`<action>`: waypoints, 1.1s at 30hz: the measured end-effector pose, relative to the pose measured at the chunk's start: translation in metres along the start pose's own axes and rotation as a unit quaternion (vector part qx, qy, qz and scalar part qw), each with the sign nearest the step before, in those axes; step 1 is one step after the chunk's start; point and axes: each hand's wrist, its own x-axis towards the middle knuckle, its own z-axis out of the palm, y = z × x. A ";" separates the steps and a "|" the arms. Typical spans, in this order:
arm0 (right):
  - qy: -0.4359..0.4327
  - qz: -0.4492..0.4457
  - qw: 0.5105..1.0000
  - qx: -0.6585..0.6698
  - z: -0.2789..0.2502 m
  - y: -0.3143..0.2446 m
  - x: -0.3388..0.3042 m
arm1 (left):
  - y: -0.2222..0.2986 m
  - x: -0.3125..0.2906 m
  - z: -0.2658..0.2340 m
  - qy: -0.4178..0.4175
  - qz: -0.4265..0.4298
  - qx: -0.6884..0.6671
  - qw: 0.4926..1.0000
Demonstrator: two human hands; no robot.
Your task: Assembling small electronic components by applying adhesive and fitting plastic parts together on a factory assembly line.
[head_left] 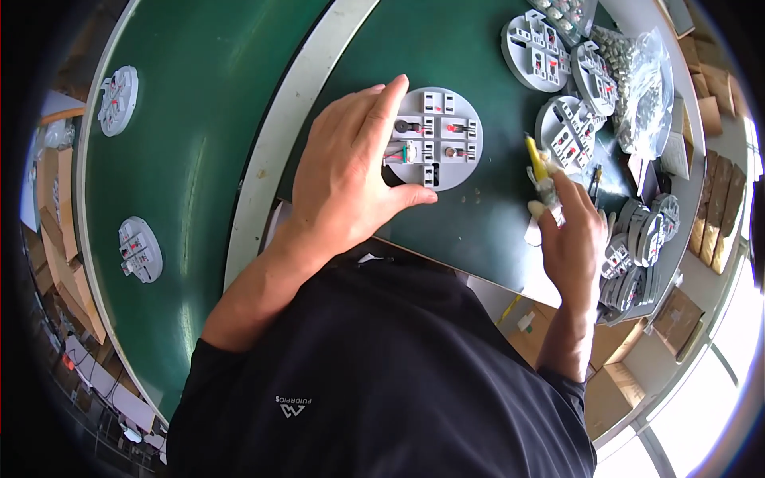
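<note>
My left hand (347,171) grips a round grey plastic disc (456,173) on the green table, its straight fingers along the left rim and its thumb at the lower edge. Small white brackets and red, black and metal parts sit on the disc's face; my hand hides its left side. To the right of the disc, my right hand (572,239) is closed around a slim yellow tool (537,159) whose yellow end points up and away. The tool's lower part is clear or whitish and partly hidden by my fingers, so its exact kind cannot be made out.
Similar discs (535,52) lie at the far right beside a clear plastic bag (644,95) of small metal parts. More grey discs are stacked (637,247) near the right edge. On the left, a green belt (191,183) with a pale rail (275,135) carries two discs (140,249).
</note>
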 end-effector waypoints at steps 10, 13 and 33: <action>0.140 -0.173 0.820 0.527 0.028 -0.096 0.037 | -0.009 0.006 0.005 -0.004 0.014 0.005 1.000; 0.116 -0.208 0.872 0.427 0.021 -0.113 0.051 | -0.010 0.006 0.009 0.008 0.012 -0.007 1.000; 0.061 -0.187 0.962 0.189 0.017 -0.050 0.065 | 0.010 0.030 0.015 0.020 0.055 0.015 0.998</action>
